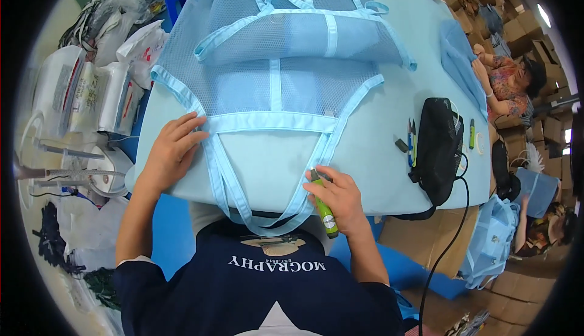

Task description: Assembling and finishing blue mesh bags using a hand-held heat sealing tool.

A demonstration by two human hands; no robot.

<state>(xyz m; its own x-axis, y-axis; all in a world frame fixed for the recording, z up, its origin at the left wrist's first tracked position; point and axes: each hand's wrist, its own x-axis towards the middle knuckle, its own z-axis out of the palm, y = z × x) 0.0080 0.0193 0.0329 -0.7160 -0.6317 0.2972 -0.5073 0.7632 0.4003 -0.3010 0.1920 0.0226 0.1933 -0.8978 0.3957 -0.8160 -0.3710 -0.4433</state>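
Observation:
A light-blue mesh tote bag (274,96) lies flat on the table in front of me, its handle loop (230,184) hanging over the near edge. My left hand (170,156) rests at the left end of the bag's top band, fingers stretched out and fingertips touching the trim. In my right hand (342,199) is a green marker (325,208), gripped beside the right side of the handle. Its dark end points up and away from me; whether it touches the strap I cannot tell. Beyond lies another mesh bag (337,35), overlapping the first.
On the table's right side sit a black mesh pouch (435,147), pens (411,144) and another green marker (472,134). A black cable (444,251) trails off the edge. A person (508,86) handles blue fabric (459,62) at far right. Plastic packages (91,93) stand on the left.

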